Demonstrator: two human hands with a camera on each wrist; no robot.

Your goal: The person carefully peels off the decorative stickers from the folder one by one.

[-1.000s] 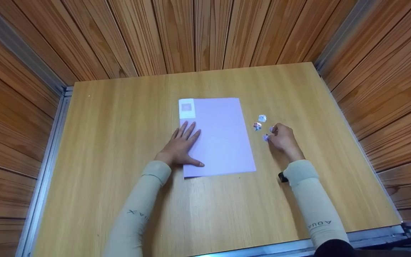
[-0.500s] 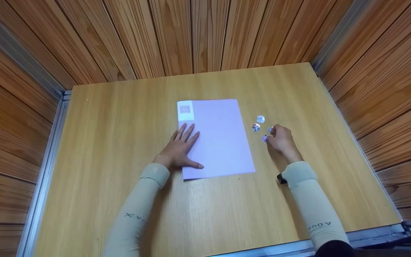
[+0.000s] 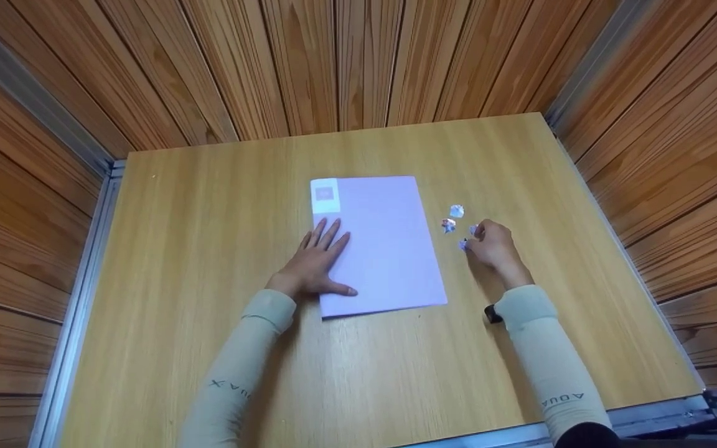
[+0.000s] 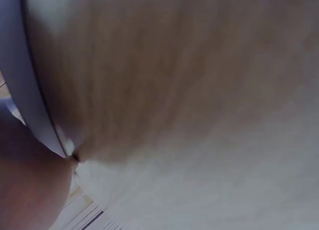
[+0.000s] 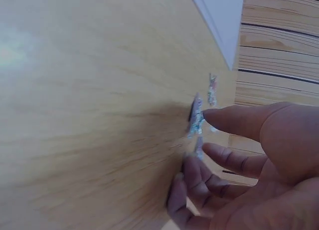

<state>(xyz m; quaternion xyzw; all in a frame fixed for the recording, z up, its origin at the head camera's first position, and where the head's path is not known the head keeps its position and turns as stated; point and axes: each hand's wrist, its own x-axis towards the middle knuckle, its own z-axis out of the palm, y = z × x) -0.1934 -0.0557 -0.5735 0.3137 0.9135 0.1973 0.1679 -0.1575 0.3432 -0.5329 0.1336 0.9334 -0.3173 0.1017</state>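
Note:
In the head view my left hand (image 3: 313,264) lies spread on the left part of a pale purple folder (image 3: 389,249), which has a white label (image 3: 325,195) at its top left corner. To the right of it, my right hand (image 3: 494,249) rests low over small shiny stickers. Its thumb tip touches or nearly touches one sticker (image 5: 196,118); the index fingertip is close to another sticker (image 5: 199,146). A gap separates thumb and index finger, and the other fingers bend toward the table. Two further stickers, one silvery (image 3: 456,211) and one multicoloured (image 3: 449,225), lie between hand and folder.
The wooden table (image 3: 209,218) extends around the folder on all sides. Wood-plank walls (image 3: 315,68) rise behind and at both sides, with metal rails (image 3: 78,280) along the edges. Close in the left wrist view, the folder's edge (image 4: 30,80) stands slightly off the table.
Both hands keep their places on the folder and by the stickers. The whole head view has shifted slightly; nothing else visibly moves.

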